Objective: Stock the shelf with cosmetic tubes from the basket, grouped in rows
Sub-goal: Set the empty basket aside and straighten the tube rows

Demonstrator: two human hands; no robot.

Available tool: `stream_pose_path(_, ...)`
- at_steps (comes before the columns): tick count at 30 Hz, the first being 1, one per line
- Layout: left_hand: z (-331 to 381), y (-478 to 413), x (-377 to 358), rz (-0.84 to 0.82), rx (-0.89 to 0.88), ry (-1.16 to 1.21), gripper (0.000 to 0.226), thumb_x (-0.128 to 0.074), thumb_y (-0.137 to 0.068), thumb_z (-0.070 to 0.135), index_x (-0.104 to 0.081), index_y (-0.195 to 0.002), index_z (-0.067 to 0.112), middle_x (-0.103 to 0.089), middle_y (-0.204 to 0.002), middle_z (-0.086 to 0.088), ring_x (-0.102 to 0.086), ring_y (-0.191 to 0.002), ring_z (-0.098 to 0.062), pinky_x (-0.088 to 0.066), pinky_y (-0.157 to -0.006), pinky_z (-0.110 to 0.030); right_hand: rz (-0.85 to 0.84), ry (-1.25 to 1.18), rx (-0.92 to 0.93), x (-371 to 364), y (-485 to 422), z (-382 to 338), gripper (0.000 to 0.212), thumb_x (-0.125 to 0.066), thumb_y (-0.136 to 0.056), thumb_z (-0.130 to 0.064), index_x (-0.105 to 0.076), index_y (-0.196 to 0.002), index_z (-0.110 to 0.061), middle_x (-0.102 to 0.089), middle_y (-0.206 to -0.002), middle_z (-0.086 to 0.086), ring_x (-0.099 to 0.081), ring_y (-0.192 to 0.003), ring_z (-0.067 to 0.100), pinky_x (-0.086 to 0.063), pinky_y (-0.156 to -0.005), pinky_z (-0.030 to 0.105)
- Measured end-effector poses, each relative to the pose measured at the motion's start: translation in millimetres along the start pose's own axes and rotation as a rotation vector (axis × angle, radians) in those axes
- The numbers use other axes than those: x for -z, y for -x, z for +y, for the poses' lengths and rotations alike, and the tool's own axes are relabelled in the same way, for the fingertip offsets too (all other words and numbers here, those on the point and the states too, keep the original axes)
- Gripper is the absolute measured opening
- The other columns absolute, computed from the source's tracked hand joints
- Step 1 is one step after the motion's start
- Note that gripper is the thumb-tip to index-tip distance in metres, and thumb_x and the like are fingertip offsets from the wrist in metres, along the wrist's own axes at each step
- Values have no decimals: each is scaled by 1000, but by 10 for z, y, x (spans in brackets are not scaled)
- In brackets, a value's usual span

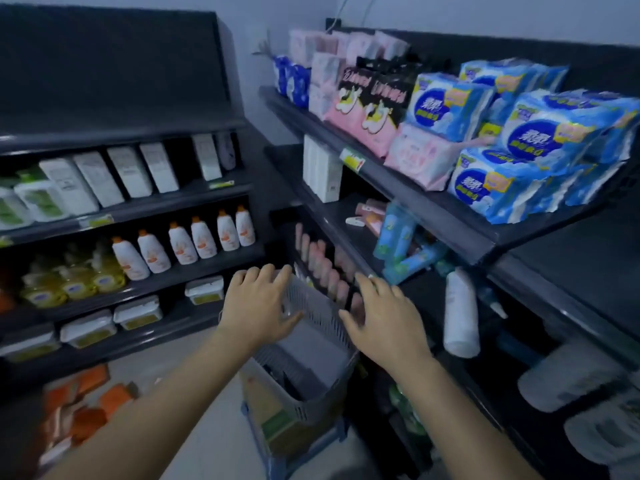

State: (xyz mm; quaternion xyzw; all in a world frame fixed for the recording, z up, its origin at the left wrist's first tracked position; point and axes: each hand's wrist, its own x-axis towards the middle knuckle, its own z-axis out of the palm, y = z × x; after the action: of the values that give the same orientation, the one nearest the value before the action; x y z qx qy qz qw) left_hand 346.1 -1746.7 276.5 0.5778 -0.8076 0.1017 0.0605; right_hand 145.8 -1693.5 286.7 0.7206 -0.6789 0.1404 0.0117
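Note:
A grey perforated plastic basket (313,372) sits low in the middle, resting on a cardboard box. Its inside looks mostly bare, with something dark at the near end. My left hand (258,303) hovers over the basket's far left rim, fingers spread, holding nothing. Over the far right rim is my right hand (384,317), also spread and with nothing in it. Just beyond the hands, pink cosmetic tubes (323,265) stand in rows on a dark shelf (346,247). More pink tubes (370,213) lie on the shelf above.
The cardboard box (277,414) sits on a blue crate. Left shelves carry white bottles (194,244), yellow bottles and lidded tubs. Right shelves carry blue and pink sanitary pad packs (519,140), light-blue tubes (398,237) and a white bottle (460,313). Orange packs lie on the floor at lower left.

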Motion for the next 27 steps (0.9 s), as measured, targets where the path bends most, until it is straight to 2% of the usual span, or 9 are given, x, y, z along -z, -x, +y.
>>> stream_pose_path(4,-294,17,-458,-108,32,42,85,-46,-81,69,-29,-148,21,-43,-142,-7,-45,-125,-30,-34,-102,-41,-157,-3,-3,-535,-275,-223,63,-50,-91,-48,-34,-143,-16,-46,-140,8,-46,-123,30,-44,-95,39)
stream_pose_path(7,-477,-39,-831,-191,46,106,86,-48,-81,67,-22,-150,23,-35,-148,-8,-36,-133,-29,-28,-108,-41,-253,-29,-28,-954,-437,-323,62,-51,-91,-47,-35,-143,-18,-48,-140,5,-47,-123,27,-44,-94,36)
stream_pose_path(10,-604,-60,-1213,-276,62,141,87,-49,-79,67,-23,-150,24,-37,-146,-10,-38,-131,-31,-29,-107,-42,-376,-86,-88,-1375,-493,-361,60,-47,-95,-46,-30,-145,-20,-43,-143,1,-42,-130,24,-45,-94,35)
stream_pose_path(13,-686,-74,-1527,-348,73,168,80,-51,-79,60,-29,-147,24,-39,-144,-9,-41,-128,-31,-30,-104,-41,-538,-82,-94,-1787,-458,-312,57,-47,-97,-33,-25,-148,-19,-36,-148,1,-37,-134,23,-47,-95,34)
stream_pose_path(16,-854,-182,-1817,-390,70,175,77,-52,-78,52,-29,-146,26,-37,-145,-6,-39,-128,-29,-29,-104,-40,-713,-81,-17,-2176,-477,-197,55,-49,-96,-21,-27,-146,-23,-35,-146,-1,-39,-132,24,-45,-99,37)
stream_pose_path(18,-959,-257,-2001,-405,78,162,77,-54,-76,51,-32,-146,25,-41,-142,-6,-41,-127,-30,-31,-103,-40,-805,-96,46,-2485,-509,-93,55,-47,-96,-23,-28,-147,-26,-36,-146,-2,-40,-132,26,-43,-100,39)
stream_pose_path(21,-990,-314,-2255,-443,83,135,79,-57,-75,53,-35,-145,24,-44,-140,-7,-44,-124,-31,-33,-101,-41,-930,-125,96,-3025,-565,43,66,-54,-91,-19,-23,-147,-32,-38,-147,0,-42,-131,28,-47,-97,42)
stream_pose_path(24,-923,-359,-2470,-491,83,145,75,-57,-76,50,-37,-143,22,-44,-141,-8,-45,-124,-30,-33,-102,-41,-1120,-99,142,-3498,-608,70,74,-66,-81,-12,-28,-143,-27,-43,-142,6,-48,-122,31,-50,-92,42)
stream_pose_path(27,-818,-421,-2652,-542,69,151,71,-55,-77,44,-37,-142,21,-41,-145,-7,-42,-128,-28,-32,-105,-39,-1273,-222,100,-3876,-626,56,98,-85,-65,-25,-29,-145,-28,-41,-144,0,-44,-128,30,-44,-101,41)
